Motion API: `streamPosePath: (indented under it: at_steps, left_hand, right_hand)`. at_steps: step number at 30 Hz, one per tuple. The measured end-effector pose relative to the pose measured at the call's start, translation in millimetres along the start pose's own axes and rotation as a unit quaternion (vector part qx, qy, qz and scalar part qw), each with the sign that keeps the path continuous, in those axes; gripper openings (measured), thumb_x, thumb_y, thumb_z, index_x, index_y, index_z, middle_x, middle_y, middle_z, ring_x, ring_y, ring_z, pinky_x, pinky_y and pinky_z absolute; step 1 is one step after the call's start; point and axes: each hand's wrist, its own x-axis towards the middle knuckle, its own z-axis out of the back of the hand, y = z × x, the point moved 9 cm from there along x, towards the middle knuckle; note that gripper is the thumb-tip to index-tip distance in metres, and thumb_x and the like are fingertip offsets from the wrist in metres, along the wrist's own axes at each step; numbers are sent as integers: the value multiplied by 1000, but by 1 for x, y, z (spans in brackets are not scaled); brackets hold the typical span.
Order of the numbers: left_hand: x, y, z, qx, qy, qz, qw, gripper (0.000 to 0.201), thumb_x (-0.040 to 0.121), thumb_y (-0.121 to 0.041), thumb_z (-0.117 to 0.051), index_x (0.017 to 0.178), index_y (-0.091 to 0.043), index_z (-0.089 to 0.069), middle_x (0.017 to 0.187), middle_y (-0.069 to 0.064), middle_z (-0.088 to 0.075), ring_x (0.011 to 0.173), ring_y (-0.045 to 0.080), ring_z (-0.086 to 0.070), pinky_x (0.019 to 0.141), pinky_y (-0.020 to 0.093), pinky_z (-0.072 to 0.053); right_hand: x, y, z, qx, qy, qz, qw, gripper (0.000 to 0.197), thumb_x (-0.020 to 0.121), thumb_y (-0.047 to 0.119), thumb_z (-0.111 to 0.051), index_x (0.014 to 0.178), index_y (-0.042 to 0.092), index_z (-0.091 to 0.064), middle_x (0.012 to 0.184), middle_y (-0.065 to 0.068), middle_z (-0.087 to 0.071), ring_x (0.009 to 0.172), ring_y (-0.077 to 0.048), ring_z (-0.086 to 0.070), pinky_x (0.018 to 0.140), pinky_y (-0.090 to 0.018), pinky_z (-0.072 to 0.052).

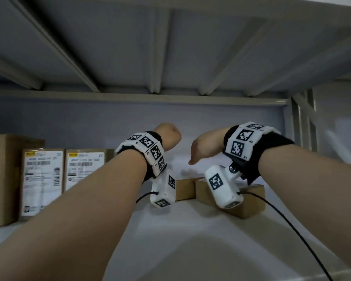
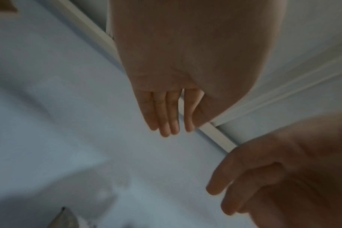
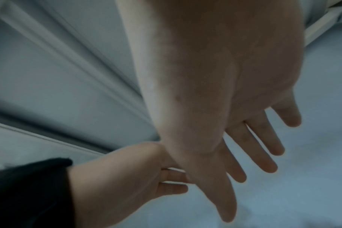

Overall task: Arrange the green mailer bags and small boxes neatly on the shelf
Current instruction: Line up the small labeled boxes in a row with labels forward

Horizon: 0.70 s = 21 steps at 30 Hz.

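Note:
Two small plain brown boxes lie flat on the white shelf (image 1: 170, 240), one (image 1: 185, 189) behind the other (image 1: 249, 207), both partly hidden by the wrist cameras. My left hand (image 1: 168, 137) and right hand (image 1: 205, 148) hang in the air above and beyond them, close together and near the back wall. In the left wrist view the left hand (image 2: 170, 120) has straight fingers and holds nothing. In the right wrist view the right hand (image 3: 254, 154) has spread fingers and is empty too. No green mailer bag is in view.
Three taller brown boxes with white shipping labels stand in a row at the left: (image 1: 0, 179), (image 1: 43, 179), (image 1: 83, 169). The ribbed underside of the upper shelf (image 1: 170, 47) hangs low overhead. A metal upright (image 1: 304, 122) closes the right end. A black cable (image 1: 292, 230) trails from the right wrist.

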Motion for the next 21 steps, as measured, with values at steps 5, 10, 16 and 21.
streamPosePath:
  at_steps: [5, 10, 16, 21]
  left_hand:
    - [13, 24, -55, 71, 61, 51, 994, 33, 91, -14, -52, 121, -5, -63, 123, 8, -61, 117, 21, -55, 97, 27, -42]
    - [19, 63, -90, 190, 147, 156, 958, 68, 84, -51, -56, 138, -10, -47, 146, 8, -45, 133, 25, -44, 111, 36, -37]
    - [7, 93, -107, 191, 270, 236, 914, 103, 37, -62, -80, 125, -13, -58, 124, 5, -63, 113, 24, -61, 100, 35, -48]
    - [-21, 83, -98, 203, 331, 238, 890, 85, 55, -51, -79, 125, -9, -58, 129, 8, -62, 115, 25, -59, 102, 35, -47]
  right_hand:
    - [18, -28, -40, -6, 53, 7, 999, 62, 87, 51, -57, 133, 10, -52, 138, -6, -53, 125, -25, -50, 108, -41, -38]
    - [22, -43, -54, 23, 66, 16, 997, 62, 87, 51, -57, 133, 9, -52, 134, -7, -55, 118, -25, -55, 85, -34, -46]
    - [20, -53, -67, 53, 107, 5, 993, 45, 83, 49, -64, 111, 14, -57, 128, -8, -59, 111, -26, -61, 78, -35, -49]
    - [9, -61, -62, 37, 95, -27, 994, 53, 88, 42, -61, 127, 5, -55, 129, -9, -56, 118, -30, -57, 98, -38, -46]
